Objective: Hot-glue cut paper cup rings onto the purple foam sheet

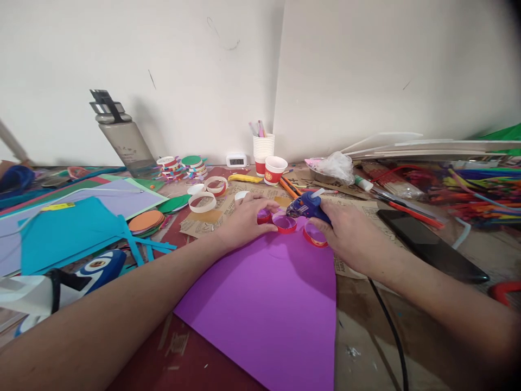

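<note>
My right hand (350, 233) grips a blue hot glue gun (305, 206), with a pale glue stick showing at its back end. Its nozzle points left, over a red paper ring (285, 225) cut from a cup. That ring stands on a purple paper sheet (277, 304), between two more red rings. My left hand (250, 220) curls its fingers and thumb around the left red ring (264, 216), the thumb reaching to the middle one. Just below the glue gun sits the right red ring (315, 234). The left fingertips are partly hidden.
Stacked paper cups (264, 149), white rings (202, 202) and a small clock (236, 160) stand toward the wall. Left are coloured sheets (69, 233), a bottle (124, 136) and a blue-white tool (101, 269). A phone (431, 244), pipe cleaners (484, 195) and a black cord (393, 326) lie right.
</note>
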The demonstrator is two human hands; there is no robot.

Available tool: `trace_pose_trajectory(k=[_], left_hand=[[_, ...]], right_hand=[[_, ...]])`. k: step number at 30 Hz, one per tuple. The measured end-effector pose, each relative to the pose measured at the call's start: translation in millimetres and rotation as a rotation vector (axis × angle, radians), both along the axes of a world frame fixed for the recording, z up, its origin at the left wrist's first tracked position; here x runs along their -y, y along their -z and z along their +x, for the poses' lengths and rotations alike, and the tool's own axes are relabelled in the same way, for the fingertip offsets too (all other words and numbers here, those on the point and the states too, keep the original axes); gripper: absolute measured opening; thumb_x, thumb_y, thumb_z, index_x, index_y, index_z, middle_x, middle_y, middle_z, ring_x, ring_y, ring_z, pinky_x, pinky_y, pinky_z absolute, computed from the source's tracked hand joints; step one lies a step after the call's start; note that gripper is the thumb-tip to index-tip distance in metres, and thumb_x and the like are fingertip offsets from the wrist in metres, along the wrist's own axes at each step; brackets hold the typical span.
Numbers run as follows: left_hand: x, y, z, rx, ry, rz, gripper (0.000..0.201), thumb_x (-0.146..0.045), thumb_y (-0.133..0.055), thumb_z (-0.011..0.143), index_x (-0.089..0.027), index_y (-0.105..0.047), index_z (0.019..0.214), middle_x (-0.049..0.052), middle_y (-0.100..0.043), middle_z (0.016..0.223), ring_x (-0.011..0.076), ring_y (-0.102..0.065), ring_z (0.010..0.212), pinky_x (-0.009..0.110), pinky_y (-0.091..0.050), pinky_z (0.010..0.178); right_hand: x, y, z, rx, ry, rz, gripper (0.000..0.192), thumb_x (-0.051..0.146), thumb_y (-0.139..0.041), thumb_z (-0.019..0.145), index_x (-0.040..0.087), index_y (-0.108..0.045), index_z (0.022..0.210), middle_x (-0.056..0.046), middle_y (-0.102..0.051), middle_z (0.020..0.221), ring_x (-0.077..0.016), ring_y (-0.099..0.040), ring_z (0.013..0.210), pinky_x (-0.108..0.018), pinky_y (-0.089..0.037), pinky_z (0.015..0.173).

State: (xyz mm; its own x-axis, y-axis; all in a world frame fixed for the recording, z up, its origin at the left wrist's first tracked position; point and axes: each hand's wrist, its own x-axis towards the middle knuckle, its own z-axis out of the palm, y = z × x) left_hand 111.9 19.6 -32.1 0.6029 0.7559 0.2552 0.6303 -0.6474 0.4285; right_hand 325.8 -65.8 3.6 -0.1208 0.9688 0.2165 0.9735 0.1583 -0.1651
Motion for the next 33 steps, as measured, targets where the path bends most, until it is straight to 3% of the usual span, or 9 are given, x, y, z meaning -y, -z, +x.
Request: trace_pose_trajectory(k=[8,15,22,26,33], left_hand=[[-1,1.6,0,0.002,0.011,0.021,0.040,-0.039,-0.072,0.078,-0.026,-0.064,0.114,0.002,-0.067,0.120,0.0275,-0.048,0.122,0.045,-0.038,0.103],[-1,0.7,0,0.010,0.004,0.019,0.041,-0.039,-0.074,0.076,-0.025,-0.064,0.113,0.003,-0.068,0.116,0.0270,-0.048,0.121,0.045,-0.037,0.104],[-2,1.5,0,0.008,0.012,0.043,0.039,-0.036,-0.073,0.076,-0.025,-0.064,0.113,0.003,-0.068,0.115,0.0261,-0.050,0.118,0.045,-0.039,0.103],[-1,1.1,0,0.000,0.001,0.015,0.041,-0.034,-0.073,0.076,-0.025,-0.064,0.115,0.003,-0.068,0.115,0.0266,-0.051,0.119,0.044,-0.040,0.102],[-3,4.4,-6,0.025,0.049,0.091,0.048,-0.049,-0.071,0.077,-0.027,-0.063,0.118,0.003,-0.064,0.125,0.0267,-0.049,0.123,0.046,-0.036,0.108]], right_hand=[[0,2.4,-4,0.010,0.012,-0.001,0.022,0.034,-0.044,0.096,0.019,-0.059,0.095,-0.010,-0.070,0.087,-0.0251,-0.064,0.077,-0.031,-0.035,0.061],[-4,12.1,-4,-0.101,-0.091,-0.010,0.020,0.031,-0.042,0.097,0.018,-0.057,0.095,-0.011,-0.070,0.092,-0.0238,-0.063,0.082,-0.030,-0.039,0.066],[-1,5.4,-3,-0.198,-0.119,-0.075,0.018,0.030,-0.044,0.096,0.017,-0.056,0.093,-0.010,-0.069,0.090,-0.0211,-0.062,0.079,-0.028,-0.039,0.064],[0,-0.2,6,-0.192,-0.120,-0.117,0.019,0.033,-0.044,0.095,0.019,-0.057,0.093,-0.007,-0.069,0.085,-0.0206,-0.061,0.074,-0.028,-0.039,0.062],[-3,2.0,26,-0.246,-0.122,-0.087,0.027,0.042,-0.040,0.096,0.022,-0.058,0.098,-0.008,-0.072,0.098,-0.0248,-0.065,0.088,-0.033,-0.046,0.073]])
